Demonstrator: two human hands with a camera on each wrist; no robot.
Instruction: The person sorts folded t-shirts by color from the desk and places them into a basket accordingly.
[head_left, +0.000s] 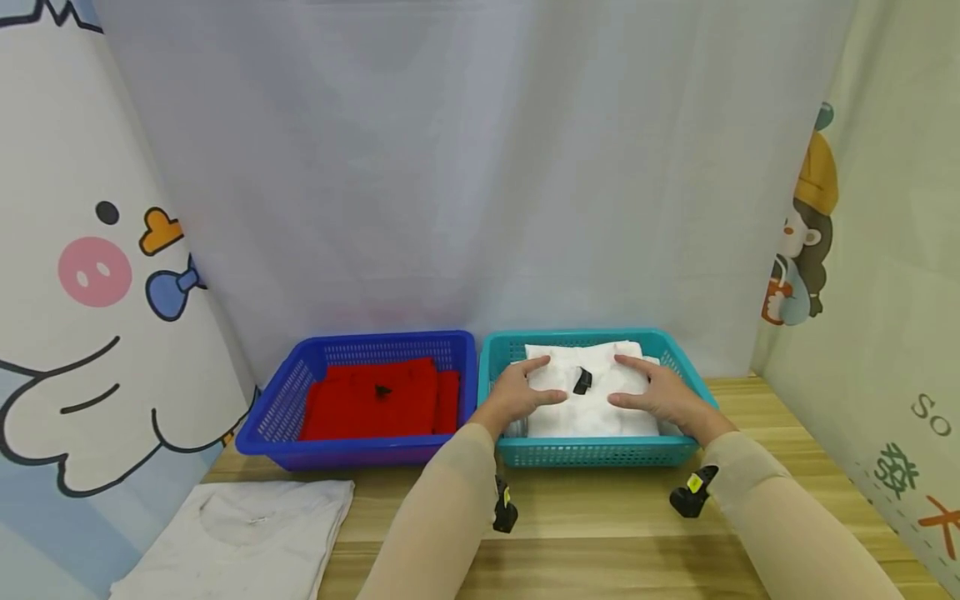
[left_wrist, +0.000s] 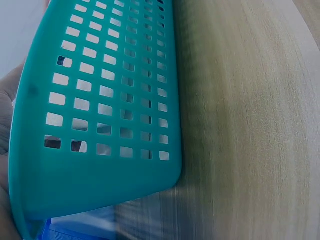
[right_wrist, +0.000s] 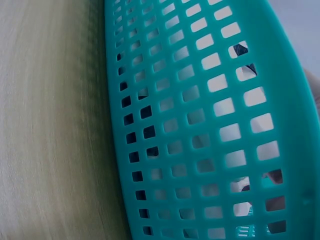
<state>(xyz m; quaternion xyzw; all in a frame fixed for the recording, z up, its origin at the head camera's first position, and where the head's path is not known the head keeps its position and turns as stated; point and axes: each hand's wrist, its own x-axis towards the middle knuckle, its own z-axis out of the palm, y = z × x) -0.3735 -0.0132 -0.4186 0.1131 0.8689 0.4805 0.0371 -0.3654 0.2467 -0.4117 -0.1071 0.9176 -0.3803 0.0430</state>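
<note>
In the head view, folded white garments (head_left: 585,418) lie stacked in a teal plastic basket (head_left: 600,453), a small black patch on the top one. My left hand (head_left: 517,396) reaches over the front rim onto the left side of the stack, fingers spread. On its right side lies my right hand (head_left: 667,397), thumb and fingers apart and pointing inward. Both wrist views mostly show the basket's perforated front wall. Only a sliver of the left hand (left_wrist: 6,115) shows past the rim in the left wrist view; much of each hand is hidden there.
Left of the teal basket stands a blue basket (head_left: 352,452) with folded red garments (head_left: 375,408). A folded white T-shirt (head_left: 292,542) lies on the wooden table (head_left: 577,533) at the front left. A pale curtain (head_left: 480,167) hangs close behind both baskets.
</note>
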